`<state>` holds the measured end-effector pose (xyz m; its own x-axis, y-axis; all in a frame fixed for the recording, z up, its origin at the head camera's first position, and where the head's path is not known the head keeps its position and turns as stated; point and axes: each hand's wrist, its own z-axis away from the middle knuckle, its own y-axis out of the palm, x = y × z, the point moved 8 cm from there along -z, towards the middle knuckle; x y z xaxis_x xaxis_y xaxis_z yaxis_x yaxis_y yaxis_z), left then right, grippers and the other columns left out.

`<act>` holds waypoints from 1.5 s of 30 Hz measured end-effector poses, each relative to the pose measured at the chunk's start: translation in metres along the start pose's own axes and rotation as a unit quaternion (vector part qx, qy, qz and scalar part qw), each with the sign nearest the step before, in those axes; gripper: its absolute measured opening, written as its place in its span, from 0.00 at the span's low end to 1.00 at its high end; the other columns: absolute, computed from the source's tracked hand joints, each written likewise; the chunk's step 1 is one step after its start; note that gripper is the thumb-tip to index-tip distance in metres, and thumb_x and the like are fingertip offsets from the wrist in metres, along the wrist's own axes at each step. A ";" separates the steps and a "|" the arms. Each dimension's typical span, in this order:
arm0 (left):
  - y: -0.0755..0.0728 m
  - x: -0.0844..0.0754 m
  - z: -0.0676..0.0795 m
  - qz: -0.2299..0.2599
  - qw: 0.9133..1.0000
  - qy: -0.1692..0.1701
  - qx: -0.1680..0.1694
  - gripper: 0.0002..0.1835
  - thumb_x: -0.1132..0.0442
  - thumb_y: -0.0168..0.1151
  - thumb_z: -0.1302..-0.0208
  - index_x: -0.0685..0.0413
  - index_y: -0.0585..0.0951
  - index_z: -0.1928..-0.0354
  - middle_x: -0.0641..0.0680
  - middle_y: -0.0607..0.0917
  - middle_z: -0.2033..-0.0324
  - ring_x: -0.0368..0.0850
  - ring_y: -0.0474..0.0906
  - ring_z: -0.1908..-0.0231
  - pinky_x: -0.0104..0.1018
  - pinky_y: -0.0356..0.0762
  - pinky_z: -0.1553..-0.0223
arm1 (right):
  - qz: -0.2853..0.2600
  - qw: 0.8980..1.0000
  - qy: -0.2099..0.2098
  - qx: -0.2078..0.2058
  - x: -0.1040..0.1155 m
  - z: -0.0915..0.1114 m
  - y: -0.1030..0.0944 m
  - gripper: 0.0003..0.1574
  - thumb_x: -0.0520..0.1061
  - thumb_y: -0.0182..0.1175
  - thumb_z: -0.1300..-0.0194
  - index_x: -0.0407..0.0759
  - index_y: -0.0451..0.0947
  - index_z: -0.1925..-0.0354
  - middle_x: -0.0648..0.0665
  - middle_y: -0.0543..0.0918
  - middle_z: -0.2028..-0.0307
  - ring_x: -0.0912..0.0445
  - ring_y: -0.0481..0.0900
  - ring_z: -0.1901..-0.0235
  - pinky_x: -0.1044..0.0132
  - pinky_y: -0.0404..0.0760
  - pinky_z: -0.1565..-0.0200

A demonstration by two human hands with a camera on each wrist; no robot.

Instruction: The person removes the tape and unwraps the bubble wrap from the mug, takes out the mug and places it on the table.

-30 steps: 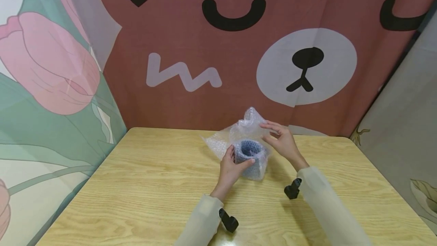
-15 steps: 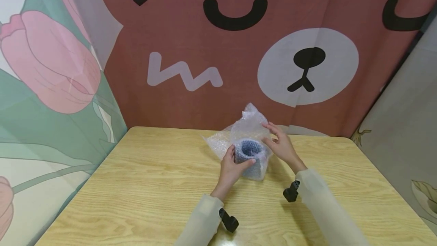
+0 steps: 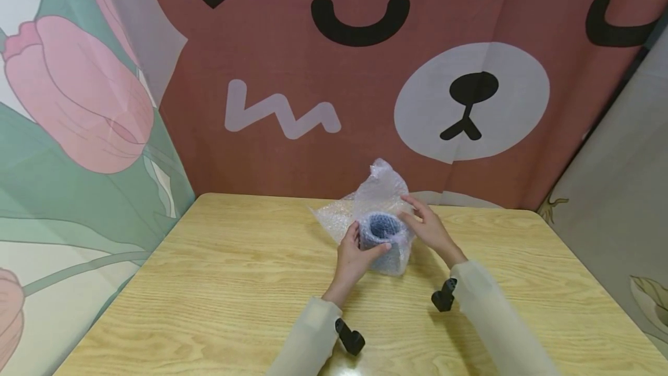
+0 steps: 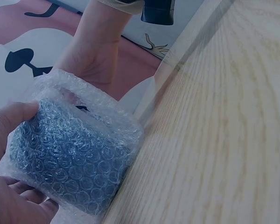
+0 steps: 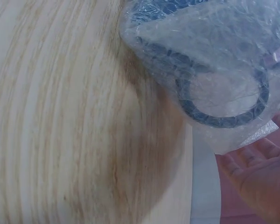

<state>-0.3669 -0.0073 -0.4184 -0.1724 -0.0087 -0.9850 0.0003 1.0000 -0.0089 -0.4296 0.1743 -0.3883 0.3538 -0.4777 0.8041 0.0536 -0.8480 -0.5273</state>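
Note:
A blue-grey mug (image 3: 382, 257) stands upright on the wooden table, wrapped in clear bubble wrap (image 3: 383, 187). Its mouth faces up, and its ring-shaped handle (image 5: 224, 122) shows through the wrap in the right wrist view. My left hand (image 3: 355, 260) grips the wrapped mug from the left, thumb on the near side and fingers round the far side. On the other side, my right hand (image 3: 433, 234) touches the loose wrap beside the rim with its fingers extended. In the left wrist view the bubbles lie close over the mug's wall, and the right hand (image 4: 88, 56) is behind it.
A loose corner of wrap spreads left behind the mug, and another flap stands up behind the rim. The wooden table (image 3: 209, 271) ends just beyond, at a brown bear-print curtain (image 3: 261, 167). Small black cameras (image 3: 349, 338) sit at both wrists.
My right hand has moved slightly down and left along the wrap, towards the mug's rim. The upright flap looks smoother and straighter. My left hand keeps its grip in place.

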 end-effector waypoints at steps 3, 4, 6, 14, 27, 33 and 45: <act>0.000 0.000 0.000 -0.001 1.000 -0.001 0.001 0.51 0.58 0.76 0.47 0.68 0.56 0.28 0.68 0.61 0.31 0.59 0.57 0.32 0.46 0.59 0.34 | -0.014 1.000 0.026 0.009 -0.006 0.001 0.002 0.36 0.52 0.53 0.26 0.43 0.57 0.27 0.35 0.53 0.27 0.31 0.58 0.34 0.37 0.61 0.37; 0.001 0.000 0.001 -0.001 1.000 -0.002 0.001 0.51 0.58 0.76 0.47 0.67 0.56 0.28 0.68 0.60 0.31 0.59 0.57 0.32 0.46 0.59 0.34 | -0.019 0.999 0.034 0.014 -0.007 0.002 0.003 0.37 0.53 0.52 0.26 0.44 0.56 0.26 0.36 0.52 0.27 0.31 0.57 0.34 0.36 0.61 0.38; 0.001 0.000 0.001 -0.002 1.000 -0.004 0.001 0.51 0.58 0.76 0.47 0.67 0.56 0.28 0.68 0.60 0.31 0.59 0.57 0.32 0.46 0.59 0.34 | -0.030 0.998 0.048 0.022 -0.010 0.002 0.004 0.38 0.56 0.52 0.26 0.46 0.54 0.25 0.36 0.49 0.26 0.31 0.56 0.34 0.35 0.61 0.38; 0.001 -0.001 0.001 -0.010 1.000 -0.001 0.001 0.51 0.57 0.76 0.48 0.66 0.57 0.28 0.67 0.61 0.31 0.59 0.58 0.32 0.46 0.60 0.34 | -0.040 0.994 0.090 0.042 -0.019 0.003 0.007 0.44 0.61 0.49 0.27 0.48 0.47 0.23 0.35 0.43 0.25 0.34 0.48 0.30 0.35 0.58 0.37; 0.001 0.000 0.001 -0.006 1.000 -0.001 0.004 0.51 0.57 0.76 0.47 0.66 0.56 0.28 0.67 0.61 0.31 0.58 0.58 0.32 0.45 0.60 0.34 | -0.056 0.990 0.115 0.059 -0.026 0.003 0.010 0.44 0.58 0.49 0.26 0.41 0.47 0.24 0.31 0.43 0.26 0.32 0.47 0.30 0.33 0.55 0.36; 0.001 0.000 0.001 -0.009 1.000 -0.001 0.004 0.51 0.57 0.76 0.47 0.66 0.56 0.28 0.67 0.61 0.31 0.58 0.58 0.32 0.46 0.60 0.34 | -0.051 0.991 0.106 0.059 -0.024 0.008 0.010 0.46 0.64 0.48 0.27 0.45 0.48 0.24 0.34 0.44 0.26 0.33 0.46 0.30 0.33 0.53 0.36; -0.001 0.002 0.001 -0.019 1.000 -0.010 0.002 0.52 0.56 0.76 0.48 0.66 0.56 0.28 0.67 0.61 0.31 0.59 0.58 0.32 0.46 0.61 0.34 | -0.036 0.993 0.097 0.053 -0.020 0.009 0.006 0.44 0.63 0.47 0.27 0.43 0.49 0.24 0.33 0.47 0.26 0.33 0.49 0.31 0.33 0.56 0.37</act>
<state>-0.3661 -0.0079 -0.4206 -0.1535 -0.0476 -0.9870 -0.0024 0.9989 -0.0478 -0.4278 0.1810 -0.4096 0.1600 -0.4598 0.8735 0.1744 -0.8578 -0.4835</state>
